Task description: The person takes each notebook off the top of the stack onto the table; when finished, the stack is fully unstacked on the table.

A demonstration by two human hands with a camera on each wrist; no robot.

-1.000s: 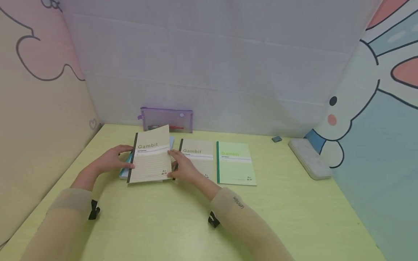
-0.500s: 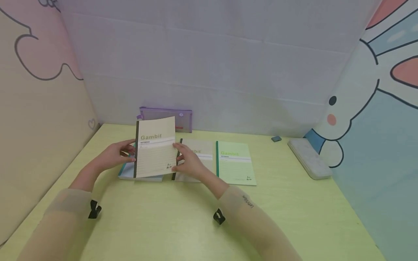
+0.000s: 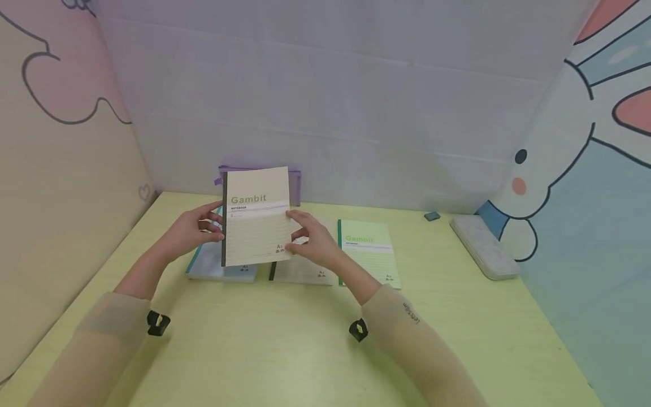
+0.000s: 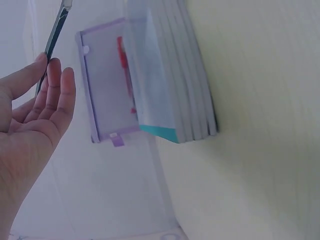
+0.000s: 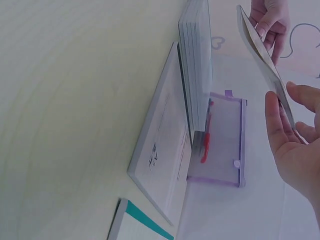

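Beige notebook (image 3: 256, 217) aloft between left hand (image 3: 195, 232) and right hand (image 3: 312, 243), each grip loose, fingers nearly straight.

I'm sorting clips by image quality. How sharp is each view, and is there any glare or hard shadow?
Head view: soft overall, even light, faint shadows on the table, "Gambit" on the lifted notebook readable, small print not. Left wrist view: washed out and hazy, left hand soft-edged. Right wrist view: pale, right hand soft, pencil case fairly clear. No glare anywhere.
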